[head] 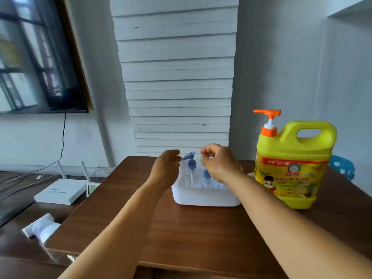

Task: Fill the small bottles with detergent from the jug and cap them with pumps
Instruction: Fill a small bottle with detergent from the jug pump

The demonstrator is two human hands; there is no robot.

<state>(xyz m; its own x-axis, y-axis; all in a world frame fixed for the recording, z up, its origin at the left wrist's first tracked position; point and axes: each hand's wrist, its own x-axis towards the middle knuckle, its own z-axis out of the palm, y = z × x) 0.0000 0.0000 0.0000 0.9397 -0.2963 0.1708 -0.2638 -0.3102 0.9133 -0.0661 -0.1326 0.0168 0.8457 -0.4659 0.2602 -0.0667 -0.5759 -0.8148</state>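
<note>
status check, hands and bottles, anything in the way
Left hand pinching blue pump head over white plastic tub. Right hand closed above it, contents unclear. Yellow detergent jug upright at right, orange pump on. Nothing in the way.

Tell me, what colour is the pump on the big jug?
Orange pump, seen in the head view.

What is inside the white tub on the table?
The white tub holds small clear bottles, at least two with blue pumps. The left hand pinches one pump's nozzle; the right hand covers the tub's right side. Its wall hides the bottle bases.
</note>
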